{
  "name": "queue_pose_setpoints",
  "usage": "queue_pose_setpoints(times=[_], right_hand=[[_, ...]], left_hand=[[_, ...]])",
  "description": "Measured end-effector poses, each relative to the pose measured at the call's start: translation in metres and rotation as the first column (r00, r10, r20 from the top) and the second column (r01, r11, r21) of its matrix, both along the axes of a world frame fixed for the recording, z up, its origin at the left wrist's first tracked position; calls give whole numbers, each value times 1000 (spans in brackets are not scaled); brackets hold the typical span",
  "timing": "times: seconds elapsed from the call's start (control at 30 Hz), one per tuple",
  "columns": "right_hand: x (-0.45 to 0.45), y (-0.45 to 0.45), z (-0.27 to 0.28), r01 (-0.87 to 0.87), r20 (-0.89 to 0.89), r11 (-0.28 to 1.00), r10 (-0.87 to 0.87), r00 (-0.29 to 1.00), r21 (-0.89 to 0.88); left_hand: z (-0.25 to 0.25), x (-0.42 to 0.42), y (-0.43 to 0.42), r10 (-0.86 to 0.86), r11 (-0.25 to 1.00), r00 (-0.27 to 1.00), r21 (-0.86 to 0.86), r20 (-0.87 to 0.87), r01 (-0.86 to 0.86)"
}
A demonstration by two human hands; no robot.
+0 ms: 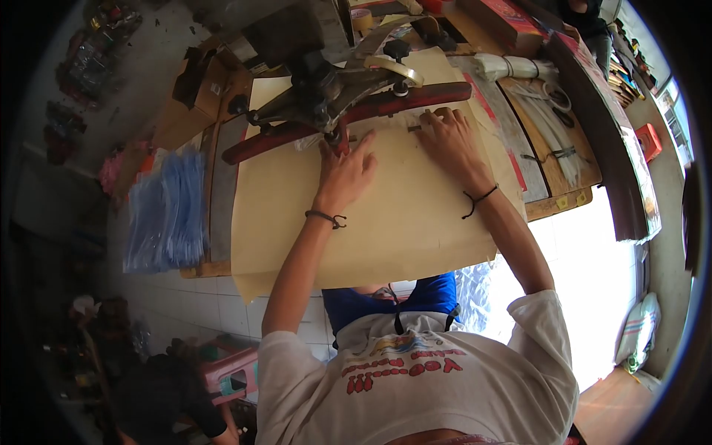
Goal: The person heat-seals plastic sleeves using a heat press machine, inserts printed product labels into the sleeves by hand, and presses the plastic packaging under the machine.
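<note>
A tan sheet covers the work table in front of me. Over its far part stands a dark metal press with a long red bar. My left hand rests on the sheet near the red post under the press, fingers apart, some fingertips hidden by it. My right hand lies close to the bar's right half, its fingers spread and bent at the tips. Between the hands, at the bar's near edge, is some clear plastic, too faint to make out fully. A roll of tape hangs on the press.
Left of the sheet lies a stack of bluish clear plastic sleeves, beside an open cardboard box. To the right are scissors and plastic strips on a board. At lower left, another person is near a pink stool.
</note>
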State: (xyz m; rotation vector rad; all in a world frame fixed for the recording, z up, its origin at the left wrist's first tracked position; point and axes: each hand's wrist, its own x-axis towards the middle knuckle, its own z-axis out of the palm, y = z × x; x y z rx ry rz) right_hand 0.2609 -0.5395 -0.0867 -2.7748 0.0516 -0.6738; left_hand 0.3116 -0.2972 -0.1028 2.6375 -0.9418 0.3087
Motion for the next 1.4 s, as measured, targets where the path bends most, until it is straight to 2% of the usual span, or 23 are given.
queue_pose_setpoints(times=[0.03,0.13,0.23,0.33,0.43,0.5,0.57,0.77,0.87,0.97,1.07,1.17,1.27,1.4], right_hand=[[0,-1,2,-11,-61,1000,12,998,13],[1,0,1,-58,-15,997,59,998,57],[-2,7,5,-60,-49,997,63,997,57],[-2,12,2,-35,70,999,36,997,-16],[4,13,-8,-70,45,996,73,996,-58],[4,15,-12,-84,71,995,88,994,-63],[3,16,-9,-99,79,993,104,991,-68],[0,16,-1,-94,42,990,99,994,-100],[-1,15,-4,-106,44,989,111,993,-103],[0,13,-3,-103,64,987,111,992,-124],[0,13,-4,-98,66,986,108,992,-137],[4,13,-6,-101,68,986,110,992,-132],[4,13,-3,-103,86,986,115,990,-130],[1,15,-2,-102,95,987,114,989,-122]], left_hand=[[7,-2,0,6,1000,999,16,-53,-5],[13,-4,-2,9,1000,991,24,-130,-6],[21,-7,-2,-5,999,972,-48,-236,-7],[24,-7,-3,12,998,955,-59,-295,-30],[24,-9,-4,24,999,969,-41,-246,-35],[17,-7,-1,12,1000,994,-23,-113,-14],[4,2,2,-17,1000,994,9,106,16],[16,-8,4,-13,997,984,-73,180,27],[14,-8,12,17,995,999,-102,40,-12],[14,-7,28,-6,987,994,-160,110,24],[6,-4,49,57,998,972,-37,229,-50],[-5,4,66,164,986,934,-86,318,-144],[7,3,72,192,978,974,-108,119,-180],[4,9,70,195,980,964,-84,180,-182]])
